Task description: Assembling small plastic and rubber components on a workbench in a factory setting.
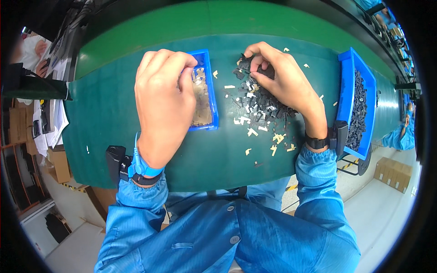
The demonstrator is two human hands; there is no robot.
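Left hand [164,102] hangs over the small blue bin [207,91], its fingers curled down with thumb and fingertips drawn together above the tan scraps [201,102] that fill the bin; whether a scrap is pinched between them cannot be told, since the back of the hand hides the fingertips. A blue wrist strap [143,166] circles the wrist below it.

Right hand [284,79] sits to the right of the left one, across the bin's right wall, and its thumb and fingers are closed around several small black parts [246,64] at the far end of the loose pile. That pile of black parts [261,107] lies directly beneath and to the left of this hand on the green conveyor belt [104,113], mixed with pale tan offcuts [251,132] that scatter toward the person's body. A black band [317,142] wraps the right wrist.

Farther right of the right hand, at the belt's edge, stands a large blue bin [348,82] loaded with black pieces. Both forearms wear blue sleeves [318,182]. Far left of the left hand, beyond the belt, another person's hand [42,48] rests near papers.
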